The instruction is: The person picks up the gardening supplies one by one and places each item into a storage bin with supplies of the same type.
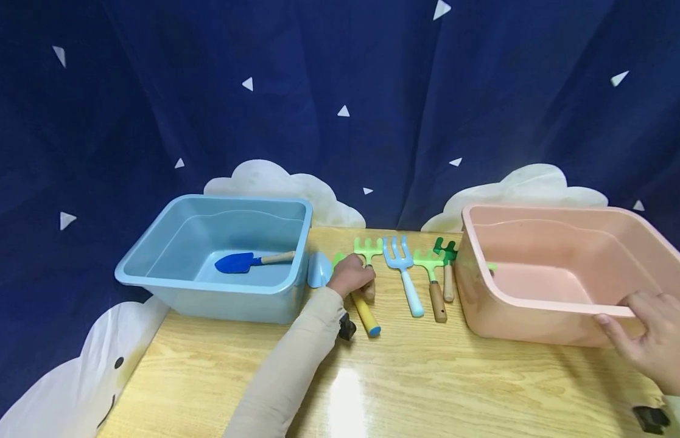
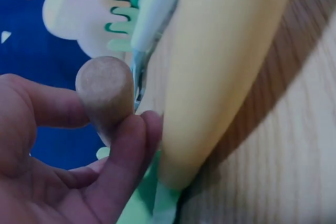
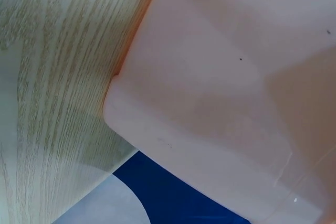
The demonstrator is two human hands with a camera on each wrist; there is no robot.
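Note:
My left hand (image 1: 350, 277) pinches the wooden handle (image 2: 106, 95) of a small light green rake (image 1: 368, 248) between thumb and fingers. Close beside it lies a yellow handle (image 1: 364, 311), which joins a light green part (image 2: 139, 203) in the left wrist view; the hand partly hides that tool. A light blue rounded blade (image 1: 319, 270) rests by the blue tub, its handle out of sight. Far to the right, my right hand (image 1: 654, 337) grips the front rim of a pink tub (image 1: 537, 325), thumb outside and fingers over the edge. The right wrist view shows only tub wall and table.
Right of the left hand lie a light blue fork (image 1: 410, 292), a light green rake (image 1: 436, 298) and a dark green rake (image 1: 448, 280). The blue tub (image 1: 219, 301) holds a blue trowel (image 1: 238, 263). A bit of green shows inside the pink tub.

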